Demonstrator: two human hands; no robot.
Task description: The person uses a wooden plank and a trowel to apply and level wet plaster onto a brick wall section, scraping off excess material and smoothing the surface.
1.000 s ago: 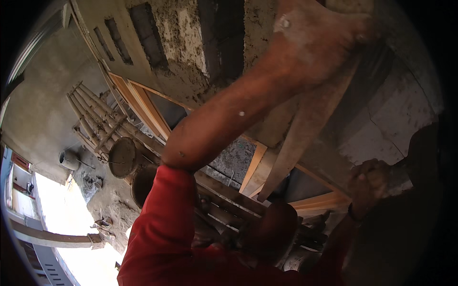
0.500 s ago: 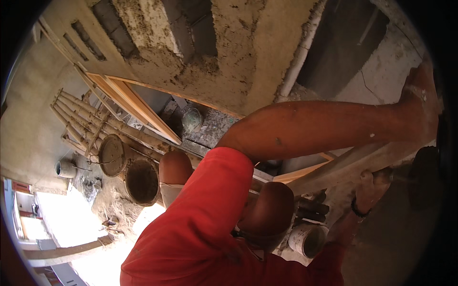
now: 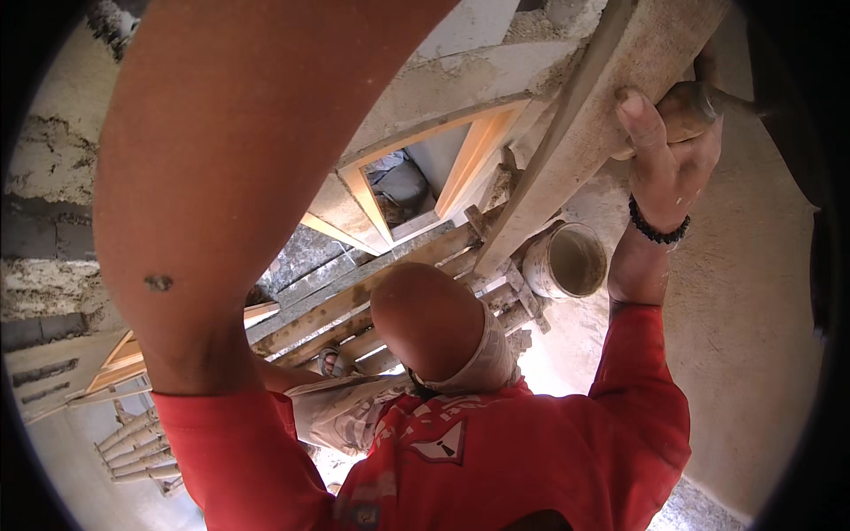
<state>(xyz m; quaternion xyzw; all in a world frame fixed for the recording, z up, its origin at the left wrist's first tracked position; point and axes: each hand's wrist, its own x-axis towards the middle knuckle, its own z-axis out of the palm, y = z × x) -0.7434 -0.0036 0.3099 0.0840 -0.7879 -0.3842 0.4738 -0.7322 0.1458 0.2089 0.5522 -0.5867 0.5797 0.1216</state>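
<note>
Walls and timber near my position
To my right, a plain plastered wall (image 3: pixel 753 354). To my left, a rough wall (image 3: pixel 49 164) with dark exposed blocks (image 3: pixel 75 241). Ahead of me, a light wooden frame (image 3: pixel 482 159) surrounds an opening. Below me, a slatted platform (image 3: pixel 319 319). At lower left, a row of poles (image 3: pixel 137 447). Bright glare (image 3: pixel 544 367) shows beside the platform.

The shirt (image 3: pixel 549 456) is red, the bracelet (image 3: pixel 655 233) black, the board (image 3: pixel 580 146) greyish brown.
</note>
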